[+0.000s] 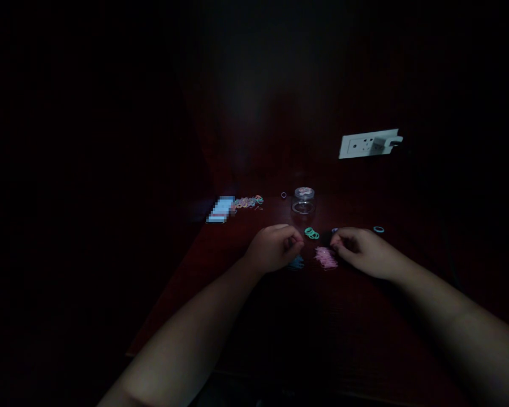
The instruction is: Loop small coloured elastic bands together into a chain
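Both hands are low over the dark red wooden counter [271,213], facing each other across a tight cluster of small bands. The left hand [275,249] has its fingers curled, thumb and forefinger drawn together, right over a small heap of thin blue bands [297,262]. Across from it, the right hand [365,249] is bent into a loose pinch beside a heap of thin pale-pink bands [326,258], which lies on the counter between the two. Is anything in either grip? I can't tell; the fingertips are lost in shadow.

Just beyond, in the gap, there's a clump of mint-green rings [311,233]; a light-blue ring [378,229] lies alone past the right hand. Behind them stands a round clear jar with a patterned lid [304,201].

These bands look feather-light, soft and stretchy, hardly breakable but likely to tangle. I'd take one by its edge between thumb and fingertip, lifting a loose outer strand rather than digging into the middle.

Now the hard parts: the left hand covers much of the blue heap, and a small purple piece [334,230] is half hidden by the right fingers. The gloom swallows the counter's near edge, and the glowing rectangular phone-like screen [221,209] is blurred into blocks.
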Action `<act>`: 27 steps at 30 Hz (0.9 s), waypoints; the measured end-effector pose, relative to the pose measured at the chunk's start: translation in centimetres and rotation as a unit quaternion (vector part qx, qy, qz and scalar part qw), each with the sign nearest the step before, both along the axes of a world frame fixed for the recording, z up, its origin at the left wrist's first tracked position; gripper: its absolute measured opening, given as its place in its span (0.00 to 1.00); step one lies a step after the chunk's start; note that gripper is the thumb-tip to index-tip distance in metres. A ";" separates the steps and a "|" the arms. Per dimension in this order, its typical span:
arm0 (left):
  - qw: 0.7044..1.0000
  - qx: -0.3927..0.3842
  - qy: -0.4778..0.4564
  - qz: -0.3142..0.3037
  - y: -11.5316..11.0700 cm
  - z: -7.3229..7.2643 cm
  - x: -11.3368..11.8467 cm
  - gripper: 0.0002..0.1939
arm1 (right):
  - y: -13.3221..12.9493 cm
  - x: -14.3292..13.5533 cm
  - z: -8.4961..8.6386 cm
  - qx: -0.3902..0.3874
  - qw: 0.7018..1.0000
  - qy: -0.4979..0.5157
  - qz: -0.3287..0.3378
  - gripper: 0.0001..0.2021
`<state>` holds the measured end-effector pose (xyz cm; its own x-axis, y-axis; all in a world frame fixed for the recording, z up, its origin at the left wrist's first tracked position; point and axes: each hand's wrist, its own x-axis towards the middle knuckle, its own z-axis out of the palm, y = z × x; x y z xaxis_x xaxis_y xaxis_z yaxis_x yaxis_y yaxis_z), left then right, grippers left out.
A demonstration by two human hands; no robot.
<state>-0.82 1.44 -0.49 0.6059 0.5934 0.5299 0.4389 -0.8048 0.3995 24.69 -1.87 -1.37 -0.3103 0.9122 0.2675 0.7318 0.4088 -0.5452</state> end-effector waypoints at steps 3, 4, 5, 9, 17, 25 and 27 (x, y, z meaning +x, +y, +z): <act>1.000 0.001 -0.003 0.013 0.5 0.0 -0.3 0.05 | -0.1 -0.1 0.2 0.008 0.999 0.017 -0.029 0.07; 1.000 0.002 -0.004 0.021 0.7 0.0 -0.5 0.05 | -0.1 -0.2 0.3 0.011 0.999 0.029 -0.037 0.09; 1.000 0.002 -0.005 0.030 1.0 0.0 -0.6 0.05 | -0.1 -0.2 0.4 0.011 0.998 0.041 -0.043 0.11; 0.997 -0.009 -0.013 0.078 2.0 -0.2 -1.1 0.05 | -0.1 -0.3 0.6 0.004 0.994 0.086 -0.065 0.22; 0.992 -0.042 -0.025 0.120 3.2 -0.8 -1.7 0.06 | -0.2 -0.7 0.6 0.092 0.990 0.090 -0.060 0.15; 0.950 -0.095 0.008 0.298 7.8 -3.0 -4.4 0.10 | -0.2 -1.0 0.0 0.041 0.993 0.106 -0.021 0.18; 0.938 -0.096 0.019 0.334 8.8 -3.6 -5.0 0.11 | -0.2 -1.2 -0.1 0.039 0.993 0.114 -0.021 0.18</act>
